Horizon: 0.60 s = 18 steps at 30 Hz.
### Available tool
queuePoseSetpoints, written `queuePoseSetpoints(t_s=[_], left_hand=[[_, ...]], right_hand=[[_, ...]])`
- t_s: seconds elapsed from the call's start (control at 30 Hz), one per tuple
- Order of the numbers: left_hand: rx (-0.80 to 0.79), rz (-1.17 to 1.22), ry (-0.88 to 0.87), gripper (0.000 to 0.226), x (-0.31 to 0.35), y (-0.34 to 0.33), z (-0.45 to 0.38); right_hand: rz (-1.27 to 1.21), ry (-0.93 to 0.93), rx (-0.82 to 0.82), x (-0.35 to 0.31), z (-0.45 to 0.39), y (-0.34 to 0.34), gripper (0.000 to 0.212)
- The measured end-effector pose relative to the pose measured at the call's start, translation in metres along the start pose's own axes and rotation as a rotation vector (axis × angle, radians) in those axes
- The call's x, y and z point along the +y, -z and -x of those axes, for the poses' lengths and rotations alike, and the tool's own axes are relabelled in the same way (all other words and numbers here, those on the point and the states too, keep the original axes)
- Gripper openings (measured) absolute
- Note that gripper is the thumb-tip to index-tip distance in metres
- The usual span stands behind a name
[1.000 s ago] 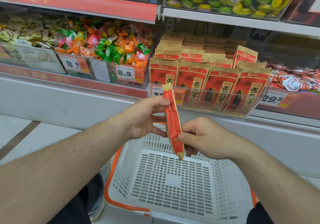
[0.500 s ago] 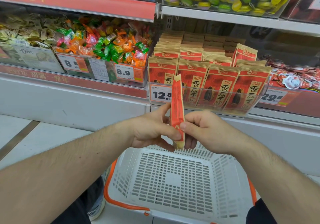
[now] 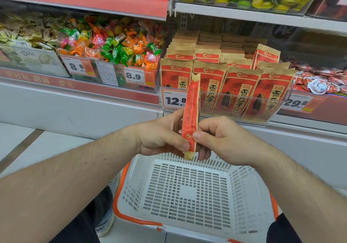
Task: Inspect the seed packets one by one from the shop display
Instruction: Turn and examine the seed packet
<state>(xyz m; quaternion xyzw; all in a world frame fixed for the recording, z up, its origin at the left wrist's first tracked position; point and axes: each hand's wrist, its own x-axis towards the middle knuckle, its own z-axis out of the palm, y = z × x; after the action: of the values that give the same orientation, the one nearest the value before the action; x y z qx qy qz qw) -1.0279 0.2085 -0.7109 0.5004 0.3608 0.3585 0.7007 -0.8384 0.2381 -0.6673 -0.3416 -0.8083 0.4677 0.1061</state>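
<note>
At the centre of the frame 1 seed packet (image 3: 190, 115) is held upright and edge-on to the camera, so that only its narrow side and part of a printed face are seen. It is pinched near its lower end by the left hand (image 3: 159, 135), thumb on the near face, and by the right hand (image 3: 221, 139), thumb against its right edge. Behind it, at centre right, the clear display tray (image 3: 244, 111) is stocked with the remaining packets (image 3: 238, 90), 4 across in the front row, with further rows behind. Below, the white basket (image 3: 189, 192) is seen with nothing in it. The inspection is judged to be at an early stage: 1 packet is under examination, and the stocked rows are yet to be handled.
</note>
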Motion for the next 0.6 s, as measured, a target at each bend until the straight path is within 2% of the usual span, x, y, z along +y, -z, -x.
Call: queuePoseSetpoints(t_s=[0.13, 0.3, 0.6], left_hand=[[0.05, 0.026, -0.02, 0.076, 0.0021, -0.0003, 0.0007], [0.054, 0.034, -0.055, 0.083, 0.0017, 0.0013, 0.0009], [0.024, 0.045, -0.046, 0.084, 0.0001, 0.0021, 0.0004]], right_hand=[[0.01, -0.008, 0.049, -0.0019, 0.0004, 0.0015, 0.028], [0.049, -0.066, -0.077, -0.006, 0.0045, -0.0005, 0.022], [0.013, -0.042, -0.152, -0.0011, 0.0028, 0.0033, 0.016]])
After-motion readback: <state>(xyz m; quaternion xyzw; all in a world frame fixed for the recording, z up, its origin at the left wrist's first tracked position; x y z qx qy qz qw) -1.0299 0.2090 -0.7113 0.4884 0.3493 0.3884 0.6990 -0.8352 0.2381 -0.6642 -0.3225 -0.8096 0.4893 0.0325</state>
